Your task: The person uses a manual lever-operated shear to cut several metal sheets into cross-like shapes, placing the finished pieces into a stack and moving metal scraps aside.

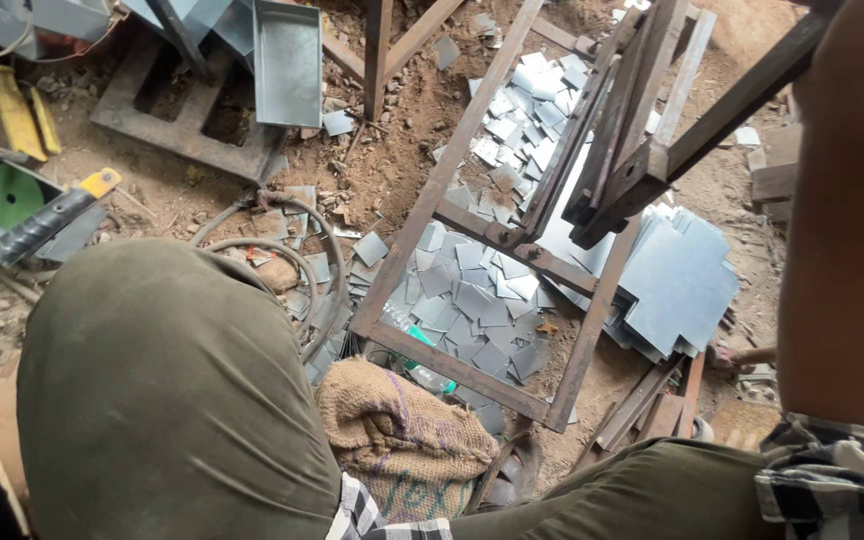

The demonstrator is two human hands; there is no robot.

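Neither of my hands shows in the head view. My right forearm (847,220) fills the right edge, bare above a checked sleeve (832,475), and runs out past the top corner beside a rusty metal stand (642,150). My knee in olive trousers (162,400) covers the lower left. Below me, several small grey sheet-metal squares (472,300) lie scattered on the dirt inside a rusty angle-iron frame (422,210). A stack of larger grey sheets (682,280) lies to its right.
A folded burlap sack (402,440) lies by my leg. A grey metal tray (287,60) rests on a concrete block (182,110) at the top left. A grinder with a green disc (12,195), hoses (302,250) and yellow-handled tools (12,110) sit at left.
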